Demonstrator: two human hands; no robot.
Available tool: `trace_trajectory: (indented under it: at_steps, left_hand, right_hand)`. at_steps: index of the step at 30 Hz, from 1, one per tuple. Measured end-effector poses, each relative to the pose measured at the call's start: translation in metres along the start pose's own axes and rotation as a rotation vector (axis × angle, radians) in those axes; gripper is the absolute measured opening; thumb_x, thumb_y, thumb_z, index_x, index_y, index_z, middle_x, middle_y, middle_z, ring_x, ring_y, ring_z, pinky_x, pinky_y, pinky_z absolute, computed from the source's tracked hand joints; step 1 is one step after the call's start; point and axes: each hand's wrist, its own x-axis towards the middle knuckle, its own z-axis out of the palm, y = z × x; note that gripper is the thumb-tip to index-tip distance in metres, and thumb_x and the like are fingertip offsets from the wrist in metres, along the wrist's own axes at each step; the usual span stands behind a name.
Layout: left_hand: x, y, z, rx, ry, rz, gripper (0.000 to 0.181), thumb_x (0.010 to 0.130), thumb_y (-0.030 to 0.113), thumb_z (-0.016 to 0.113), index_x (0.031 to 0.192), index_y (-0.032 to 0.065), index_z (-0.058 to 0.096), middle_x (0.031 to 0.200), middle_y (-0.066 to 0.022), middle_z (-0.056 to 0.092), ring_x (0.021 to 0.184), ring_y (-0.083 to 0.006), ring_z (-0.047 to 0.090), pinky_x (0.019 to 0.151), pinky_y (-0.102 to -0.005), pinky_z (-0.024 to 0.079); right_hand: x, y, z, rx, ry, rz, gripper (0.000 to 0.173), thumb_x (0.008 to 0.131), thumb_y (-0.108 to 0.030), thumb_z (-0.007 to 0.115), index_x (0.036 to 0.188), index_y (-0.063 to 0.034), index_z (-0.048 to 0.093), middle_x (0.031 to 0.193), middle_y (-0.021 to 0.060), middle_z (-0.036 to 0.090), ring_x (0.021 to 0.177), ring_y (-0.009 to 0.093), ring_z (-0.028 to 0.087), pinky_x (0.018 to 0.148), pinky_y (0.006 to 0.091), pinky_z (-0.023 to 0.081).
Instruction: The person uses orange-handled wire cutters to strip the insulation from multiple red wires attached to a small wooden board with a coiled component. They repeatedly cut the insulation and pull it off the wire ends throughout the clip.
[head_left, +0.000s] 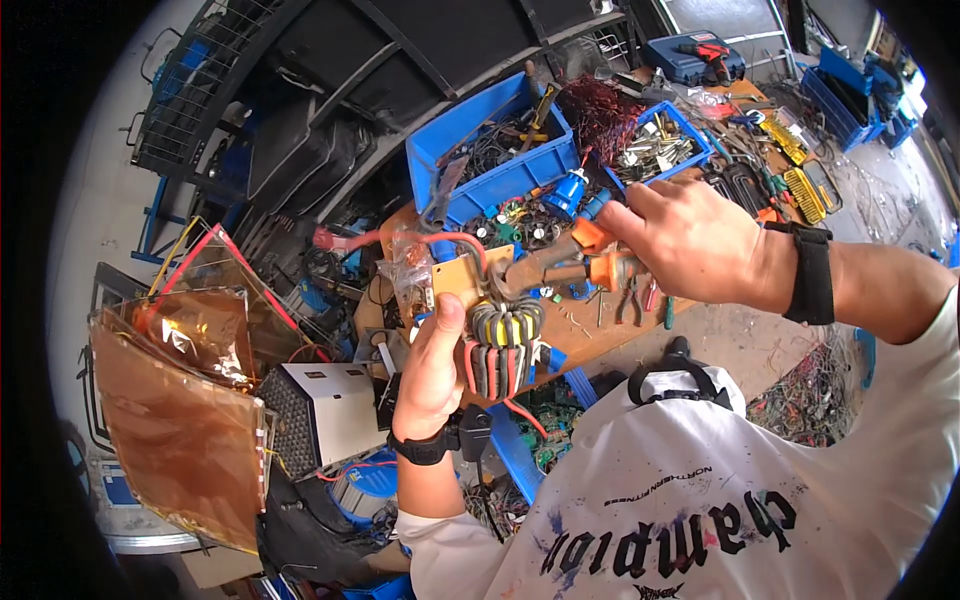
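Observation:
My left hand (431, 375) grips a wound toroidal coil assembly (504, 341), with black and red wires wrapped around yellow and grey rings. A tan circuit board (459, 279) is behind its top. A thick red cable (457, 238) and a dark one rise from the coils. My right hand (682, 240) is closed around the handles of worn metal cutting pliers (544, 270) with orange and blue grips. Their jaws are at the wires just above the coils; whether the blades touch a wire is hard to tell.
Behind my hands, a wooden workbench (581, 330) carries a large blue bin (517, 176) of scrap, a smaller blue bin (656, 146) of metal parts and scattered hand tools. A red cordless drill (709, 58) rests on a blue case. Large copper-coloured panels (180, 442) lean at left.

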Motion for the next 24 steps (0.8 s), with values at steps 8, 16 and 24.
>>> trace_trajectory:
  at_steps: [8, 16, 24]
  left_hand:
    - [-0.004, -0.009, -0.014, 0.029, -0.041, 0.007, 0.085, 0.088, 0.069, 0.045, 0.143, 0.0052, 0.035, 0.121, -0.0194, 0.059, 0.099, -0.033, 0.066, 0.081, -0.0463, 0.057]
    - [-0.004, -0.013, -0.024, -0.247, -0.196, -0.058, 0.086, 0.091, 0.063, 0.048, 0.147, 0.0002, 0.03, 0.139, -0.0233, 0.048, 0.122, -0.0328, 0.056, 0.101, -0.0451, 0.047]
    - [-0.002, -0.011, -0.012, -0.167, -0.098, -0.121, 0.113, 0.073, 0.083, 0.052, 0.139, -0.0067, 0.035, 0.109, -0.016, 0.055, 0.091, -0.029, 0.062, 0.081, -0.0427, 0.055]
  right_hand:
    - [-0.007, -0.019, -0.032, 0.456, -0.178, 0.273, 0.03, 0.075, -0.001, 0.054, 0.104, 0.0053, 0.054, 0.074, 0.0255, 0.063, 0.073, 0.043, 0.064, 0.067, 0.0507, 0.051]
    - [-0.013, -0.031, -0.056, 0.883, -0.466, 0.431, 0.028, 0.076, -0.005, 0.058, 0.102, 0.0051, 0.056, 0.075, 0.0234, 0.062, 0.074, 0.039, 0.064, 0.067, 0.0454, 0.049]
    - [-0.01, -0.029, -0.057, 1.282, -0.656, 0.618, 0.02, 0.082, -0.012, 0.061, 0.098, 0.0006, 0.058, 0.075, 0.0076, 0.066, 0.069, 0.015, 0.065, 0.063, 0.0324, 0.052]
